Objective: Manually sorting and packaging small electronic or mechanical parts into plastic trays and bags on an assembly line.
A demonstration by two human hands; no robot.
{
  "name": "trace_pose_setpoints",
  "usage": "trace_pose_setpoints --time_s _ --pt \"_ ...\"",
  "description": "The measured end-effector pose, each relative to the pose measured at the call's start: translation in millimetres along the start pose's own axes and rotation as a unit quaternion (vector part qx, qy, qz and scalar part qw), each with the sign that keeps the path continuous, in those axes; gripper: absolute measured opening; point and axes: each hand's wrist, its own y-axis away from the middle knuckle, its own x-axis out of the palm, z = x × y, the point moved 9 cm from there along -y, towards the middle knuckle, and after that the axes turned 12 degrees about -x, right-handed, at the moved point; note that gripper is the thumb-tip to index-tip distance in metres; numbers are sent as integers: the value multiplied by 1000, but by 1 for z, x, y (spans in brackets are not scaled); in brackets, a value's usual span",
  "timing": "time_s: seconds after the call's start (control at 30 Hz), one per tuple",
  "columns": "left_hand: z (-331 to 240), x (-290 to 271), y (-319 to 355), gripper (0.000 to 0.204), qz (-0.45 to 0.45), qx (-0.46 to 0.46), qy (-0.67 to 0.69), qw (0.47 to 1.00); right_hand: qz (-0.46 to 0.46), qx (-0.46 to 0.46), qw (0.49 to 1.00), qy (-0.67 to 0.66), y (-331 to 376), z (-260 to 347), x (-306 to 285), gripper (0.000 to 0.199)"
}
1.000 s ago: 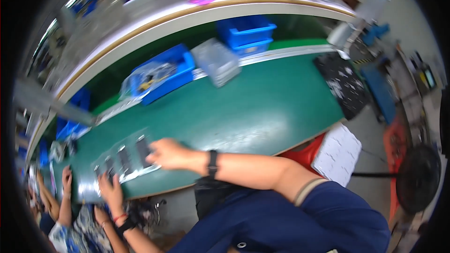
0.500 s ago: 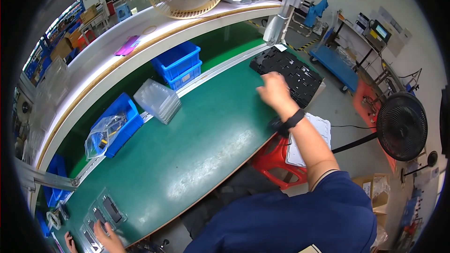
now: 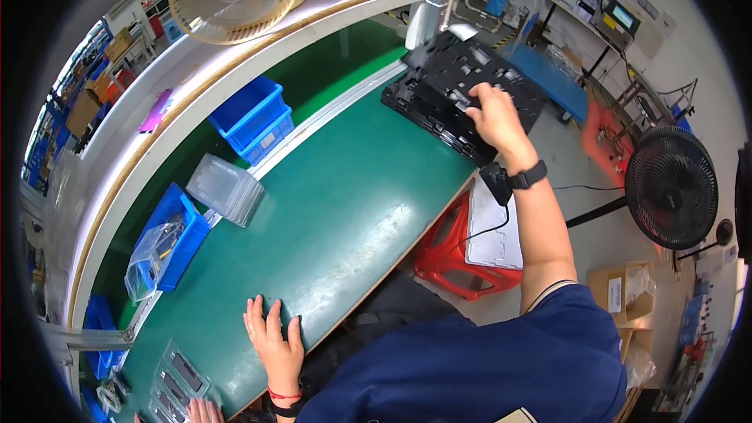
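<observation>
R hand (image 3: 499, 119) pinching black tray (image 3: 448, 64), upper R; prob. light, stiff, grip rim. L hand (image 3: 276, 345) spread, empty.

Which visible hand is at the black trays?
The right hand, at the black trays. The left hand, with red bracelet, is over the green tabletop; a co-worker's hand is beside the clear tray.

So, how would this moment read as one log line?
left hand: spread over green table; right hand: at black trays, grip unclear; beside table: red stool
</observation>
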Motion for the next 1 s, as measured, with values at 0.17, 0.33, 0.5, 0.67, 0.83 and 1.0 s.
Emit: trace_pose_setpoints --time_s 0.17,0.33,0.5,0.67,0.83,1.0 --pt "3 -1 -1 34 -7 -21 16 1000 -100 180 972 116 94 -74 -33 35" --pt "6 -7 -3 33 -20 -32 -3 999 -1 457 878 140 237 -110 70 32" --pt "1 -6 -3 37 -22 -1 34 999 167 473 859 100 319 -136 175 40" --pt "6 -16 -3 41 53 -22 21 998 -187 292 921 177 183 -106 45 40" --pt "-15 -54 -35 36 101 -25 95 990 -179 59 951 -244 1 98 -4 32" --pt "-43 -45 -91 32 142 39 310 939 20 -255 915 -312 -43 345 57 48"
